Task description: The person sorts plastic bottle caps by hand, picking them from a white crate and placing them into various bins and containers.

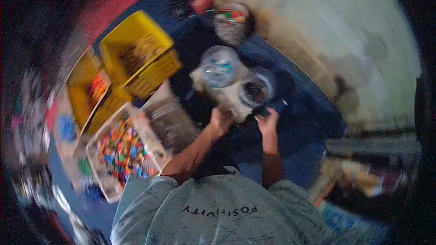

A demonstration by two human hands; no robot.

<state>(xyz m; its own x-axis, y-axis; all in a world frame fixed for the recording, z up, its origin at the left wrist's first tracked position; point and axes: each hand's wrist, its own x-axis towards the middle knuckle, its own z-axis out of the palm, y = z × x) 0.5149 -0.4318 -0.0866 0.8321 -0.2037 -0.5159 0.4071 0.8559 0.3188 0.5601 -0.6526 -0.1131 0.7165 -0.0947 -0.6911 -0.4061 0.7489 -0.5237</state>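
Observation:
My left hand (221,120) is at the near edge of a pale board or slab (229,94), its fingers smeared by motion. To its right, my right hand (269,120) has its fingers curled near a small dark patch; what they hold, if anything, I cannot make out. Two clear round containers stand on the pale surface. The left container (220,68) shows turquoise bits inside. In the right container (257,87), closer to my right hand, lies something dark brown.
A tray of colourful small pieces (122,152) is at the left, beside a greyish bin (170,122). Beyond it are two yellow bins, one upper (141,54) and one lower (86,95). A filled bucket (232,25) stands near the stained wall (336,31).

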